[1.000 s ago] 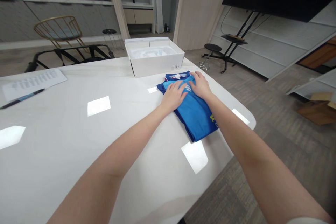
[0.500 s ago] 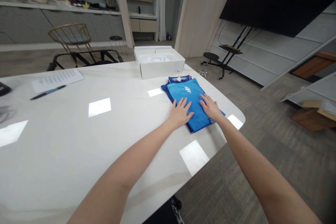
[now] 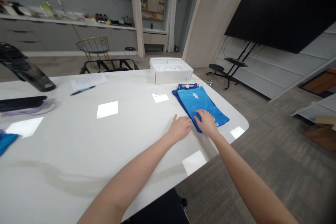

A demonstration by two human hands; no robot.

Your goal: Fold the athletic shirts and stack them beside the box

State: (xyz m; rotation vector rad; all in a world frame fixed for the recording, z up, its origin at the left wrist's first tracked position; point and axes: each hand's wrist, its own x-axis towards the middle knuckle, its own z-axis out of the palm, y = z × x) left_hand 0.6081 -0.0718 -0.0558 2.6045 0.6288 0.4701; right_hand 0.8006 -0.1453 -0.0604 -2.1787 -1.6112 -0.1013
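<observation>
A folded bright blue garment [image 3: 204,101] with a white logo lies on top of a darker blue shirt, whose dark blue collar [image 3: 188,86] with red and white trim shows at the far end. My right hand [image 3: 207,121] rests on the near left part of the bright blue cloth, its fingers apart and slightly bent. Just left of the pile, my left hand [image 3: 180,127] is at the white table [image 3: 131,136], fingers loosely bent, with the fingertips close to the cloth's edge. Neither hand grasps anything that I can see.
Beyond the shirts stands an open white box [image 3: 172,76]. On the left are a paper [image 3: 89,81], a pen [image 3: 82,90], a dark bottle [image 3: 39,77], a black phone-like object [image 3: 22,103] and a piece of blue cloth [image 3: 7,141]. The table's rounded corner is at right.
Both hands have drawn back toward me over the pile. My left hand has come off the bright blue garment. The view has turned left, bringing the bottle and other cloth into sight.
</observation>
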